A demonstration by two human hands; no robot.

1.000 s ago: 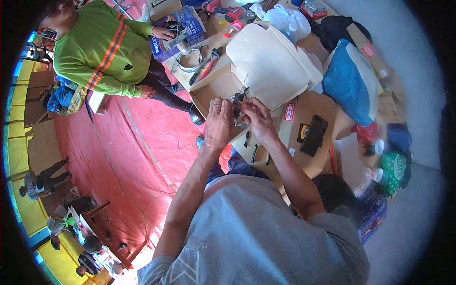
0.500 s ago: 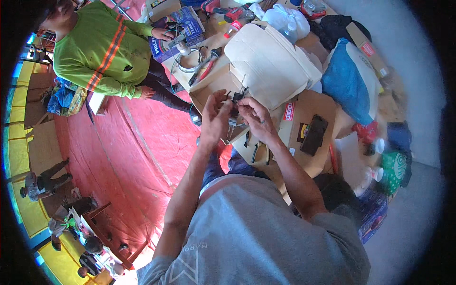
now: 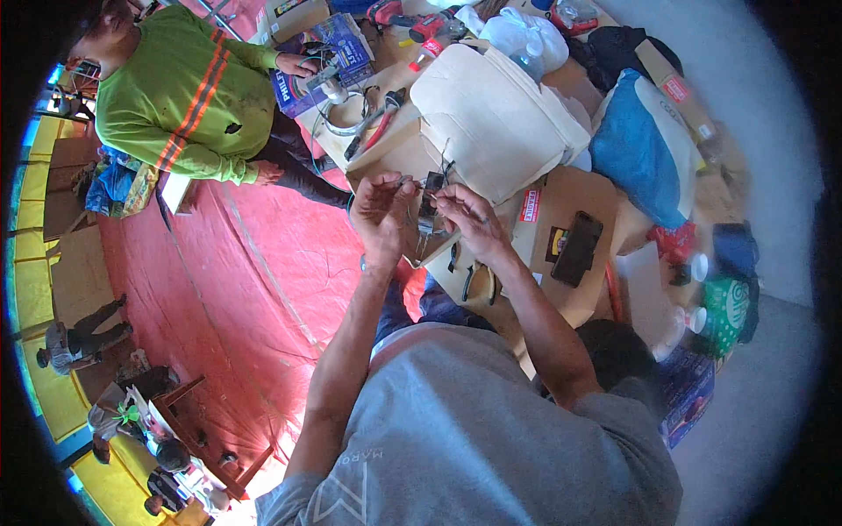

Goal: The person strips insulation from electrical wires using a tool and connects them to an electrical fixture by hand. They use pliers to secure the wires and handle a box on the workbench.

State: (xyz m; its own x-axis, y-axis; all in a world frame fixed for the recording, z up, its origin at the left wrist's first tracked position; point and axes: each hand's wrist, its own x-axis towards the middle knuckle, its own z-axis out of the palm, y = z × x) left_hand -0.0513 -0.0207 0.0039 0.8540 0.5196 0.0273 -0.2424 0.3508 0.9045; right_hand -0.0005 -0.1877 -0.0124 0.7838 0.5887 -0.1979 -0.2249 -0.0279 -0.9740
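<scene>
My left hand (image 3: 382, 217) is closed, thumb and fingertips pinching what looks like a thin wire end. Close beside it, my right hand (image 3: 472, 217) also pinches at the side of a small black block-shaped part (image 3: 434, 181) with dark wires sticking up from it. Exactly what the right fingertips grip is too small to tell. Below the block, a silvery metal piece (image 3: 426, 224) shows between my hands. All this is over a shallow open cardboard box (image 3: 399, 163) at the table's edge. Pliers (image 3: 481, 282) with dark and yellowish handles lie near my right wrist.
A cream padded sheet (image 3: 495, 118) lies beyond my hands. Red-handled cutters (image 3: 379, 131) and a white cable coil (image 3: 346, 123) lie to the left. A phone (image 3: 579, 249) rests on cardboard at right. Across the table corner stands a person in a green shirt (image 3: 189, 96).
My left hand has drawn a little to the left, away from the black part, with its fingers now pinched together. My right fingertips have moved slightly lower beside the part.
</scene>
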